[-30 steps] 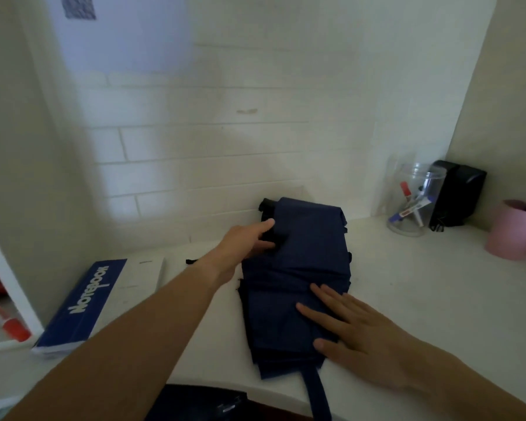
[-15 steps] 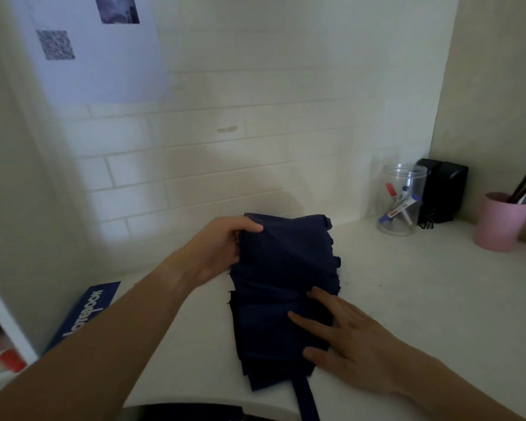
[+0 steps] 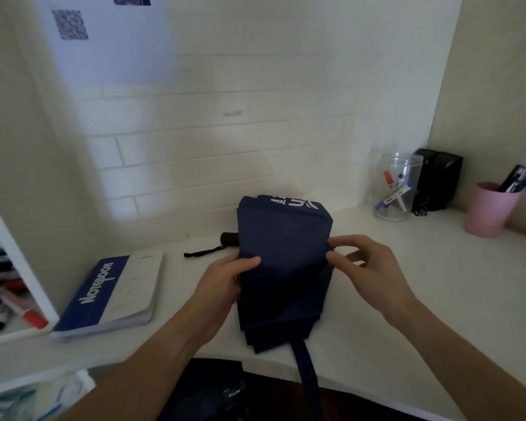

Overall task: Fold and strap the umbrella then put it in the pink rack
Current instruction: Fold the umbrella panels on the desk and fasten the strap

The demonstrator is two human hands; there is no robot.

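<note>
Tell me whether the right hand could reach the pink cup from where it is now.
Probably yes. The right hand pinches the umbrella's right edge, and the desk between it and the pink cup looks bare. It would have to let go of the fabric first.

My left hand (image 3: 225, 279) has its fingers tucked behind the umbrella (image 3: 283, 262), out of sight. The canopy covers most of the handle (image 3: 230, 239). The strap (image 3: 308, 381) runs off the bottom edge. White print (image 3: 295, 202) on top is unreadable.

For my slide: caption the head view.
Both hands, left hand and right hand, grip the navy umbrella on the white desk.
</note>
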